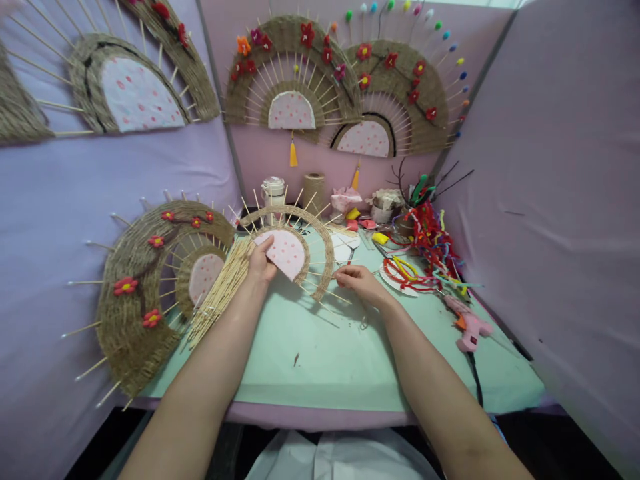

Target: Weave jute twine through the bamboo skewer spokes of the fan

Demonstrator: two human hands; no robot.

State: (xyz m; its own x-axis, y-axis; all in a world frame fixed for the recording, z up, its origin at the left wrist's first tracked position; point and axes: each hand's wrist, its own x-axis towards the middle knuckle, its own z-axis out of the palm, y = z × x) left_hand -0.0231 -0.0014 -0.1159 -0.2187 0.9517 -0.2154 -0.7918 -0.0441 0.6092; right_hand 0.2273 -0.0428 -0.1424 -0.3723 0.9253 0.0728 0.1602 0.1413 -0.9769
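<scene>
In my left hand (263,261) is a half-round fan (287,251) made of thin sticks, my thumb lying on its pink dotted centre. Twine runs around that centre, and a separate outer twine band (329,257) is woven across the sticks, their ends poking out beyond it. My right hand (363,281) is closed in a pinch at the fan's right side, beside the outer band. The pinched strand looks like twine, though it is mostly hidden by the fingers. A loose loop of it (364,324) hangs below the hand onto the table.
Left of the fan lie a bundle of sticks (220,293) and a finished flowered fan (135,287). Toward the back stand a twine spool (314,190) and a white jar (273,191). At right are coloured pipe cleaners (435,240) and a pink glue gun (470,327). More fans (295,40) hang behind.
</scene>
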